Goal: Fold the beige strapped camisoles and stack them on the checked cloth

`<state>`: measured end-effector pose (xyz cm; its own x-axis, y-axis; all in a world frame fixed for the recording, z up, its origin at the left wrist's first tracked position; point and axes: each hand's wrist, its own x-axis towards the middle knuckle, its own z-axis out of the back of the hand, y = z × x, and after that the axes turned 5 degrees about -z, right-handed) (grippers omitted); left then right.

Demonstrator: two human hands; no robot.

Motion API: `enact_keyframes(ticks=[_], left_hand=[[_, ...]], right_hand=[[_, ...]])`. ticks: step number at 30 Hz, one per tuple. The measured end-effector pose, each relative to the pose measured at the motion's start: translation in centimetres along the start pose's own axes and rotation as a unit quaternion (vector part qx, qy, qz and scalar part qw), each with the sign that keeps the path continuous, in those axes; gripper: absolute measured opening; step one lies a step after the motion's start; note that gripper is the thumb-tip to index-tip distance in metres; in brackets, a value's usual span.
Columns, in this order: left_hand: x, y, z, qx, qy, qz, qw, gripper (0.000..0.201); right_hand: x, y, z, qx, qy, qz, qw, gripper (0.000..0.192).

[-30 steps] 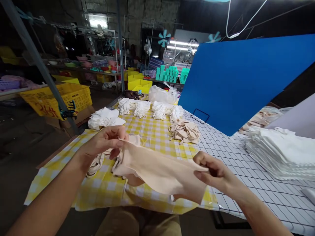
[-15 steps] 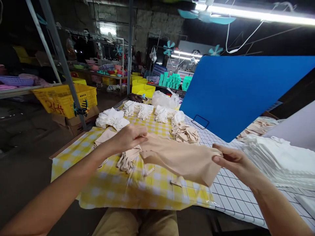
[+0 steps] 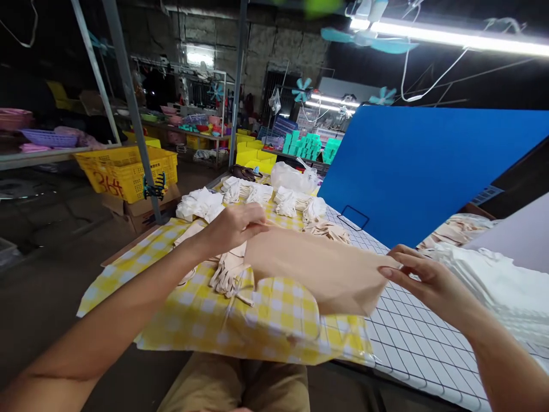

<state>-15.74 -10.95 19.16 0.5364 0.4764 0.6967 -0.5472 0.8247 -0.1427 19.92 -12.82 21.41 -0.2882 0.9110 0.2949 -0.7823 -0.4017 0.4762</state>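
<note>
Only readable thing is on the yellow crate point(image 3: 128, 171) at the left of the frame: big red hand-painted digits on its front, looks like "364" though the first one's iffy. There's small print higher up on the same side, too tiny to make out.

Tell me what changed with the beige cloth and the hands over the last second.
Both hands, left hand and right hand, moved apart and pulled the beige cloth from slack and drooping to stretched flat. Both kept their grip; the glove piles on the yellow checked tablecloth stayed put.
</note>
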Motion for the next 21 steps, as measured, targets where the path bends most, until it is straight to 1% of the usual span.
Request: enact_keyframes(ticks=[3, 6, 8, 11, 13, 15, 17, 18, 19, 21], left_hand=[[0.1, -0.3, 0.6, -0.043, -0.042, 0.036, 0.998, 0.02], [-0.1, -0.4, 0.8, -0.094, -0.063, 0.065, 0.991, 0.02], [-0.3, -0.6, 0.8, -0.111, -0.059, 0.08, 0.989, 0.02], [-0.5, -1.2, 1.1, -0.154, -0.046, 0.099, 0.982, 0.02], [-0.5, -1.6, 1.6, -0.212, -0.043, 0.12, 0.969, 0.021], [-0.4, -1.5, 1.8, -0.274, -0.032, 0.142, 0.951, 0.023], [-0.5, -0.6, 0.9, -0.322, -0.013, 0.167, 0.932, 0.025], [-0.6, 0.1, -0.2, -0.339, 0.002, 0.181, 0.923, 0.024], [-0.9, 1.0, -1.7, -0.348, 0.017, 0.197, 0.917, 0.023], [-1.9, 2.9, -5.7, -0.343, 0.067, 0.232, 0.907, 0.019]], right_hand=[[-0.1, -0.1, 0.5, -0.006, 0.008, 0.001, 1.0, 0.034], [-0.2, -0.2, 0.8, 0.02, 0.004, 0.0, 1.0, 0.033], [-0.4, -0.3, 0.8, 0.056, 0.026, -0.009, 0.998, 0.031], [-1.2, -0.4, 1.0, 0.153, 0.049, -0.053, 0.986, 0.025], [-1.8, -0.5, 1.4, 0.21, 0.052, -0.076, 0.973, 0.022], [-2.1, -0.7, 1.6, 0.248, 0.056, -0.082, 0.964, 0.021], [-2.0, -1.1, 1.1, 0.269, 0.075, -0.091, 0.956, 0.023], [-1.7, -1.5, 0.4, 0.272, 0.084, -0.102, 0.953, 0.024], [-1.3, -2.2, -0.6, 0.27, 0.095, -0.115, 0.951, 0.025], [-0.5, -4.2, -3.8, 0.252, 0.119, -0.145, 0.949, 0.024]])
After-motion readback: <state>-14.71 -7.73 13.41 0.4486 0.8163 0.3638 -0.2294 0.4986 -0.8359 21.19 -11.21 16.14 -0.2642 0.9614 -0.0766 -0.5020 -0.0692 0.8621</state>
